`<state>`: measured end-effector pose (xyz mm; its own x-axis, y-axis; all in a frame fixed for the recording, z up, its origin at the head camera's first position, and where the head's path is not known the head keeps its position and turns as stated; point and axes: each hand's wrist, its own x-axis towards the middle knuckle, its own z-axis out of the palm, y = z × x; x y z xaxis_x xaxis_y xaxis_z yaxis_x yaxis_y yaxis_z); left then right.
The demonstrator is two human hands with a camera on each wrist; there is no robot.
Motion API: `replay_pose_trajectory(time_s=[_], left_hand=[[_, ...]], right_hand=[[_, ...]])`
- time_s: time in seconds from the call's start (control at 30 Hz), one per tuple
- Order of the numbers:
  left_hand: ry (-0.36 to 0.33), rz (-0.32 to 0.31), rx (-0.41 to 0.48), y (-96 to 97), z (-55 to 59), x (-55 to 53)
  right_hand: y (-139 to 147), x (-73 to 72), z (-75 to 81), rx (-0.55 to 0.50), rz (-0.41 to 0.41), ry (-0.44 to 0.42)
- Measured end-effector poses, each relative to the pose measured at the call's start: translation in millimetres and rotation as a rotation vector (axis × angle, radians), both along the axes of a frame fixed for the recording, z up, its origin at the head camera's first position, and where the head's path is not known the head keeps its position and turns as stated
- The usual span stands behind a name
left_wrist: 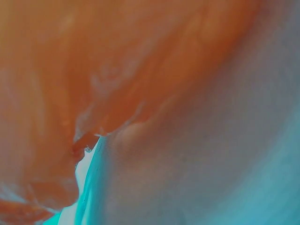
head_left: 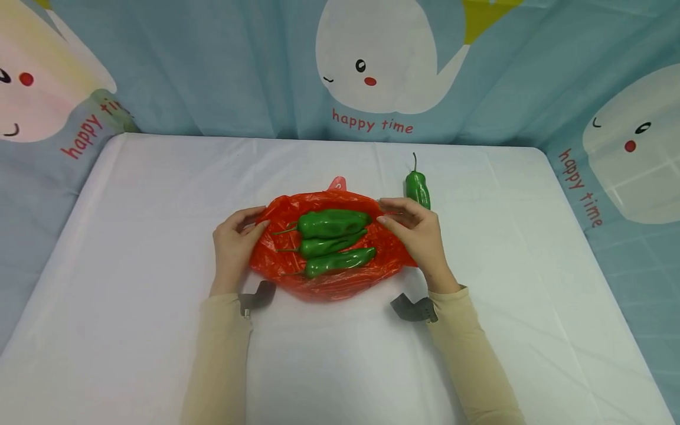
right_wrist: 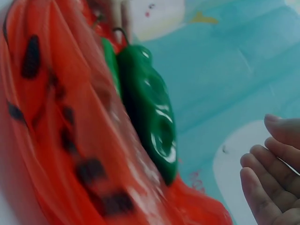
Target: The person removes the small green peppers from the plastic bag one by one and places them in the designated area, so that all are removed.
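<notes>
A red plastic bag (head_left: 329, 289) lies on the white table with its mouth spread wide. Inside it, side by side, rest three green peppers (head_left: 340, 261), stems to the left. My left hand (head_left: 236, 239) pinches the bag's left rim between thumb and fingers; in the left wrist view the bag hides most of it. At the bag's right rim, my right hand (head_left: 419, 233) hovers with its thumb and fingers apart. The right wrist view shows those fingers (right_wrist: 262, 178) loosely bent, with nothing between them. Another green pepper (head_left: 417, 186) lies just beyond the right hand, partly covered by it.
The white tabletop (head_left: 133, 236) extends on both sides of the bag. A blue curtain (head_left: 228, 71) with whale prints hangs behind the table and along its sides. Dark wrist mounts (head_left: 414, 308) stick out inward from both sleeves.
</notes>
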<state>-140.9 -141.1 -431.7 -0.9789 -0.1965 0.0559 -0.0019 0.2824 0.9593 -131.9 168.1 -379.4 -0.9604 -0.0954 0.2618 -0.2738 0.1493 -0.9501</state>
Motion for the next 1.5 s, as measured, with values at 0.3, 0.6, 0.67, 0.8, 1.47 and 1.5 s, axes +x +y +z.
replay_pose_trajectory(time_s=[0.3,0.6,0.67,0.8,1.47,1.5], left_hand=[[0.015,-0.002,-0.008,-0.2,-1.1,-0.4],[0.026,-0.014,0.022,0.3,0.5,0.8],[0.029,-0.015,0.025,0.8,0.6,0.7],[0.032,-0.015,0.019,0.8,-0.2,0.4],[-0.010,0.002,-0.028,0.8,-1.2,-0.7],[-0.010,0.003,-0.029,0.7,-1.4,-0.8]], right_hand=[[-23,-4.5,-5.7,0.108,0.123,0.004],[-34,-12.5,-13.5,0.164,0.162,-0.003],[-35,-12.7,-14.9,0.209,0.150,0.012],[-36,-13.3,-17.2,0.330,0.130,0.045],[-41,-16.7,-29.3,0.479,0.174,0.148],[-41,-16.4,-29.1,0.481,0.170,0.150]])
